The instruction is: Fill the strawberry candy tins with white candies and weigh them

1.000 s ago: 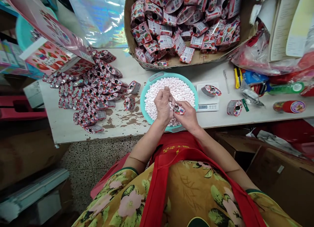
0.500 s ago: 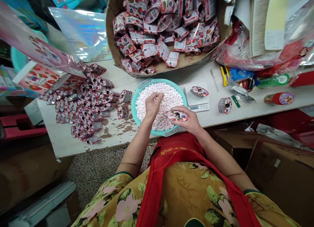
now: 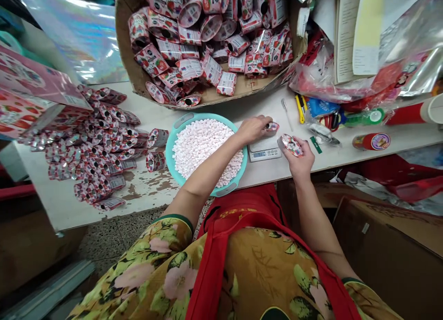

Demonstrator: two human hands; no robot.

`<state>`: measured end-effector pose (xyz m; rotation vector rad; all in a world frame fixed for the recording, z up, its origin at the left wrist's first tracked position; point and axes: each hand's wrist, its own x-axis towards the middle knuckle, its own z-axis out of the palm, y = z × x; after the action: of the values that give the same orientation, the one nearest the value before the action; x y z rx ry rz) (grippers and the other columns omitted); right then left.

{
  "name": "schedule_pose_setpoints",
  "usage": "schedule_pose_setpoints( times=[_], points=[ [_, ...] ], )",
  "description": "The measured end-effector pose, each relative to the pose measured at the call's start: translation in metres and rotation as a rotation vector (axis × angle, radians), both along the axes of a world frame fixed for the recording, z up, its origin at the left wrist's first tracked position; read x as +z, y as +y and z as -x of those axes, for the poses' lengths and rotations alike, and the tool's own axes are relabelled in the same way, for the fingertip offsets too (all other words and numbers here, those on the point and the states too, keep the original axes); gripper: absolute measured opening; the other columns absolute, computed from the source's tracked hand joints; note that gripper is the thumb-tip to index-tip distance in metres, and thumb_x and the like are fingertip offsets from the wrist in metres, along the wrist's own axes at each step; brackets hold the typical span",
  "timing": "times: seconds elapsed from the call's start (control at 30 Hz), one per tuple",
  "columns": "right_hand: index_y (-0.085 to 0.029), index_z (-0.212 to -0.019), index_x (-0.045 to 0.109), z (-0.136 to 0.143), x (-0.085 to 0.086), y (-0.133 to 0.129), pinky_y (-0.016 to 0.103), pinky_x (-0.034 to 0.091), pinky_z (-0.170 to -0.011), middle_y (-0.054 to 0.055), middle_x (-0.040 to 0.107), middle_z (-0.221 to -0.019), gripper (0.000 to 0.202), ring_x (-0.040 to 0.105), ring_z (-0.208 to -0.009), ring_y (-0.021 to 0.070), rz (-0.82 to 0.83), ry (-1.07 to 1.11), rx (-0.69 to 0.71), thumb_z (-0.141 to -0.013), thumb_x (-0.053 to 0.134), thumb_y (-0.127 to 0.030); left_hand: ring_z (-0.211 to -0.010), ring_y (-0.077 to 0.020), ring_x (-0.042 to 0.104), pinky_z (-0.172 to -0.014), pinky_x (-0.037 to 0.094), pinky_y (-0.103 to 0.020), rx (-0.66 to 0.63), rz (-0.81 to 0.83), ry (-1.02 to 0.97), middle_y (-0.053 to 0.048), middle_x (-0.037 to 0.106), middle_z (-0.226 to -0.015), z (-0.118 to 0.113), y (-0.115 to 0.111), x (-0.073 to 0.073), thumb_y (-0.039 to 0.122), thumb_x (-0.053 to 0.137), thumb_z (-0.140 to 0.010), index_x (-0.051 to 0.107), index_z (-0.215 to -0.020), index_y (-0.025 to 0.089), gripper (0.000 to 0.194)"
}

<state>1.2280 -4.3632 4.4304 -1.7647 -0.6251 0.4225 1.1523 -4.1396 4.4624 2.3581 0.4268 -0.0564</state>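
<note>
My left hand (image 3: pixel 255 128) reaches across the teal bowl (image 3: pixel 170 159) to the digital scale (image 3: pixel 265 154), its fingers closed on a small strawberry-print packet (image 3: pixel 272 127) over the scale's plate. To the right of the scale, my right hand (image 3: pixel 299 157) is wrapped round another strawberry-print packet (image 3: pixel 291 145), held just above the table. Small white and pale pink candies (image 3: pixel 200 142) fill the bowl. Two similar packets stand at the bowl's left, one (image 3: pixel 158 138) behind the other (image 3: pixel 155 161).
A cardboard box (image 3: pixel 126 52) of packets stands at the back. Many packets (image 3: pixel 100 154) are massed on the table (image 3: pixel 145 191) at left. A yellow cutter (image 3: pixel 300 109), a thin spoon (image 3: pixel 287 113), a green strip (image 3: pixel 316 145) and a red jar (image 3: pixel 372 141) lie at right.
My left hand has moved right from the candies to the packet at the scale and closed on it. My right hand has carried its packet right, away from the bowl. The view has shifted right.
</note>
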Motion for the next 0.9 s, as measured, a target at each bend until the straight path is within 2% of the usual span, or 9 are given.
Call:
schedule_pose_setpoints(
  times=[0.1,0.2,0.33,0.4,0.47,0.57,0.7,0.83,0.9],
  points=[
    [-0.017,-0.120,0.068,-0.007,-0.017,0.036,0.045,0.051,-0.103,0.011,0.069,-0.114,0.049,0.064,-0.107,0.0244,0.109,-0.033,-0.057,-0.075,0.078,-0.035,-0.106,-0.0242,0.065,-0.093,0.048,-0.034,0.264,0.211,-0.202,-0.010,0.070,-0.120,0.025,0.020,0.006,0.033,0.070,-0.085,0.063,-0.124,0.017,0.043],
    [-0.019,-0.122,0.065,-0.006,-0.019,0.066,0.047,0.050,-0.107,0.011,0.068,-0.119,0.051,0.063,-0.114,0.0256,0.124,-0.049,0.079,-0.077,0.076,-0.041,-0.102,-0.0215,0.066,-0.093,0.049,-0.035,0.449,0.407,-0.331,-0.007,0.071,-0.115,0.075,0.029,0.032,0.040,0.071,-0.085,0.062,-0.125,0.016,0.047],
    [-0.023,-0.131,0.059,0.022,0.023,0.084,0.048,0.051,-0.105,0.013,0.060,-0.134,0.066,0.056,-0.126,0.0284,0.066,-0.089,0.154,-0.075,0.077,-0.054,-0.113,-0.0232,0.064,-0.104,0.047,-0.039,0.543,0.566,-0.347,-0.008,0.069,-0.123,0.131,0.006,0.064,0.042,0.076,-0.082,0.065,-0.124,0.018,0.050],
    [-0.022,-0.127,0.059,0.049,0.056,0.089,0.040,0.056,-0.089,0.010,0.066,-0.123,0.068,0.064,-0.110,0.0254,0.056,0.048,0.321,-0.072,0.078,-0.057,-0.120,-0.0244,0.062,-0.107,0.046,-0.039,0.602,0.692,-0.383,-0.008,0.067,-0.129,0.147,-0.011,0.070,0.047,0.077,-0.082,0.066,-0.126,0.021,0.053],
    [-0.021,-0.115,0.062,0.079,0.084,0.095,0.033,0.054,-0.073,0.004,0.071,-0.097,0.060,0.065,-0.085,0.0204,0.111,0.204,0.506,-0.071,0.079,-0.058,-0.117,-0.0244,0.064,-0.101,0.051,-0.039,0.738,0.841,-0.435,-0.009,0.069,-0.126,0.159,-0.025,0.070,0.057,0.069,-0.086,0.068,-0.124,0.022,0.052],
    [-0.021,-0.102,0.062,0.116,0.104,0.103,0.028,0.047,-0.066,-0.002,0.067,-0.079,0.049,0.059,-0.070,0.0157,0.196,0.252,0.566,-0.070,0.080,-0.054,-0.101,-0.0226,0.069,-0.086,0.057,-0.036,1.006,1.001,-0.468,-0.010,0.074,-0.108,0.174,-0.035,0.062,0.070,0.049,-0.092,0.074,-0.111,0.021,0.058],
    [-0.022,-0.093,0.061,0.136,0.098,0.104,0.026,0.043,-0.065,-0.004,0.063,-0.076,0.041,0.055,-0.069,0.0144,0.263,0.230,0.591,-0.069,0.080,-0.049,-0.078,-0.0174,0.068,-0.069,0.056,-0.030,1.216,1.067,-0.440,-0.008,0.072,-0.085,0.187,-0.034,0.051,0.065,0.061,-0.087,0.075,-0.091,0.018,0.048],
    [-0.021,-0.090,0.060,0.142,0.091,0.100,0.026,0.043,-0.068,-0.003,0.063,-0.079,0.042,0.055,-0.074,0.0151,0.245,0.286,0.541,-0.066,0.081,-0.049,-0.072,-0.0127,0.064,-0.068,0.055,-0.025,1.242,1.084,-0.468,-0.004,0.069,-0.082,0.190,-0.031,0.048,0.042,0.078,-0.078,0.073,-0.084,0.017,0.026],
    [-0.021,-0.089,0.060,0.142,0.092,0.097,0.027,0.044,-0.070,-0.002,0.064,-0.083,0.043,0.057,-0.078,0.0161,0.222,0.278,0.507,-0.064,0.083,-0.048,-0.071,-0.0128,0.063,-0.068,0.055,-0.025,1.257,1.151,-0.448,-0.004,0.068,-0.080,0.188,-0.030,0.048,0.041,0.077,-0.079,0.072,-0.083,0.017,0.025]
  ],
)
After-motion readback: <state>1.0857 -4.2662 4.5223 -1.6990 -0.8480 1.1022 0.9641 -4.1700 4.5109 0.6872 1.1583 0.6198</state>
